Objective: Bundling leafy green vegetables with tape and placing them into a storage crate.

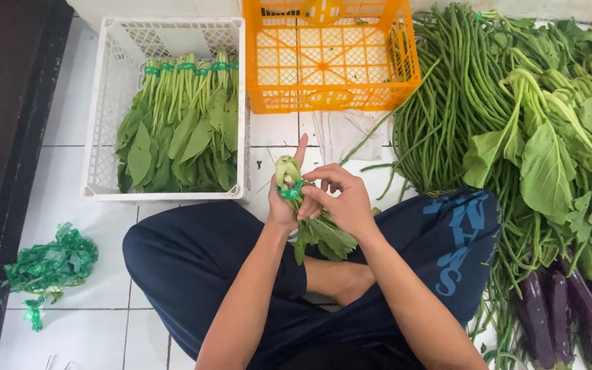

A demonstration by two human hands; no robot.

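Over the lap: bunch of greens (313, 229), stems up.
Left hand (284, 205): grip closed round the stems.
Right hand (342, 200): fingers pinching green tape (291, 192) at the stems.
White crate (104, 103): holds tied bunches (181, 123).

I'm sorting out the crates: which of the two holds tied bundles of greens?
The white crate, left of the orange crate. It holds bundles of leafy greens banded in green; the orange one looks empty.

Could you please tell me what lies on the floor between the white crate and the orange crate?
Nothing: in the head view, the white crate and orange crate stand side by side, practically touching.
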